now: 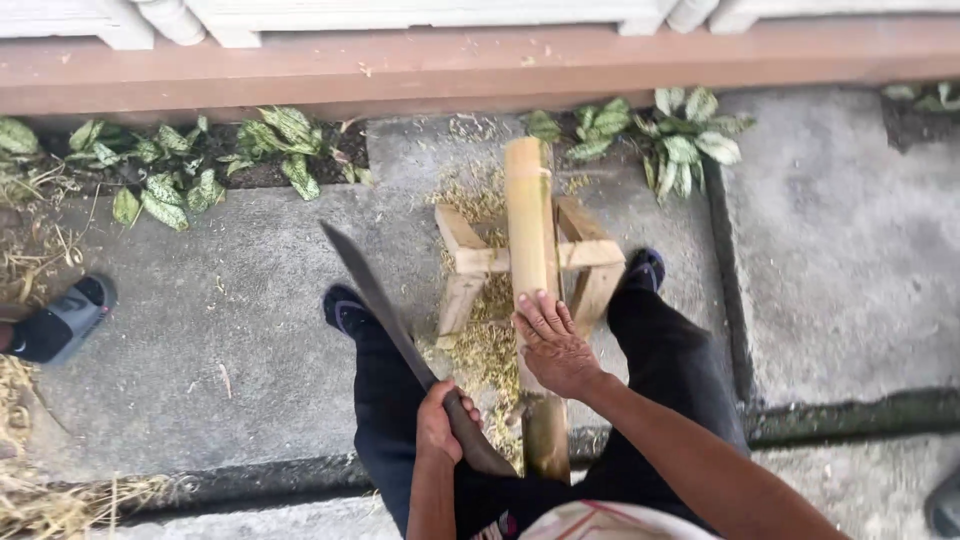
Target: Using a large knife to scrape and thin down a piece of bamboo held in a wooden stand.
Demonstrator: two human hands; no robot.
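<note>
Bamboo pole [530, 240]: thick, pale yellow-green, smooth-skinned, one node ring near the far cut end; lies lengthwise away from the person across a small wooden stand, near end between the legs

Machete [372, 290]: long, dark, slightly curved blade with dark handle; held raised left of the pole, tip pointing up and away, apart from the bamboo

The machete [385, 305] handle is hidden inside the left hand [440, 425], the bamboo [532, 270] near end vanishes behind the right hand [553, 350] and lap, the sandalled foot [60, 322] at left and a dark shape [945, 505] at bottom right are cut by the edges.
</note>
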